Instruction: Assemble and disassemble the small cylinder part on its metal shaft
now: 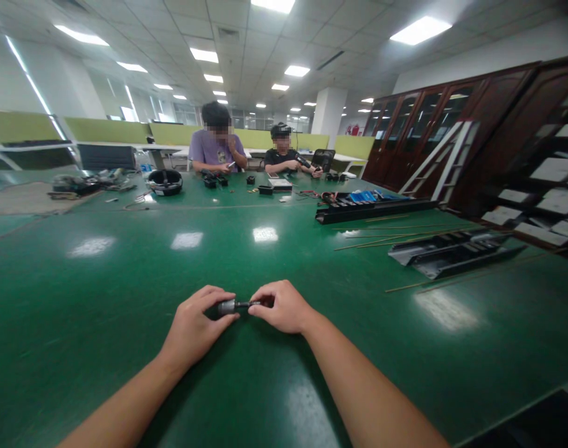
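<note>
Low over the green tabletop (pixel 125 292), my left hand (pixel 193 320) curls its thumb and fingers around a short silver-grey cylinder (pixel 226 307). A thin dark shaft (pixel 242 304) sticks out of the cylinder toward the right; what kind of part this is, I cannot make out. My right hand (pixel 280 306) pinches the far end of that shaft between thumb and index finger. The piece lies roughly level between both hands. The shaft's very tip is partly hidden by my right fingers.
At right lie black metal channels (pixel 372 208), more open channels (pixel 451 252) and thin brass-coloured rods (pixel 372 244). Across the table sit two people. A black ring-shaped headset (pixel 165 182) and a pile of cables and parts (pixel 85 182) lie far left. A white ladder (pixel 445 155) leans by cabinets.
</note>
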`<state>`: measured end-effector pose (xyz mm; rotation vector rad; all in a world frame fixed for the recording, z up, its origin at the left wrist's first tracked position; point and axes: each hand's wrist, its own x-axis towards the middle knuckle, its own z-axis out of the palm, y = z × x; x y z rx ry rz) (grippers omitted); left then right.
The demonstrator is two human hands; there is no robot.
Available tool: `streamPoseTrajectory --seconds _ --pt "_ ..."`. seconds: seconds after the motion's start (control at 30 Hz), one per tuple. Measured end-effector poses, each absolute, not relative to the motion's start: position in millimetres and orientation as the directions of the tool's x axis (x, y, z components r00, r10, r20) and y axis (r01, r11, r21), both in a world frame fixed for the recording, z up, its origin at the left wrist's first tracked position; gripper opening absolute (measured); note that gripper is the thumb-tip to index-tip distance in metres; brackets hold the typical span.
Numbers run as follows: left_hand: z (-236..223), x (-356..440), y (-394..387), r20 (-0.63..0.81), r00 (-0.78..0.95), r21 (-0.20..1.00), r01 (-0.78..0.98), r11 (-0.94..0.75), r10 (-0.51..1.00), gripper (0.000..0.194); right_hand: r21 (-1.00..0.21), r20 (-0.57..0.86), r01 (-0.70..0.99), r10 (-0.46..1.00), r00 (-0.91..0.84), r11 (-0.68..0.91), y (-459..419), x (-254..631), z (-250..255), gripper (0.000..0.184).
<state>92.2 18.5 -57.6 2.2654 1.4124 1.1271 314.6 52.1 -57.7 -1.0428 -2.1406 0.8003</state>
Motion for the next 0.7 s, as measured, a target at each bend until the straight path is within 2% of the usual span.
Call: streamPoseTrajectory --seconds 0.7 --pt "-57.8 87.7 22.1 0.491 0.223 0.544 0.677 -0.497 0.842 0.027 -0.726 0.254 0.477 0.838 -0.484 0.496 54.8 319.0 -57.2 0.016"
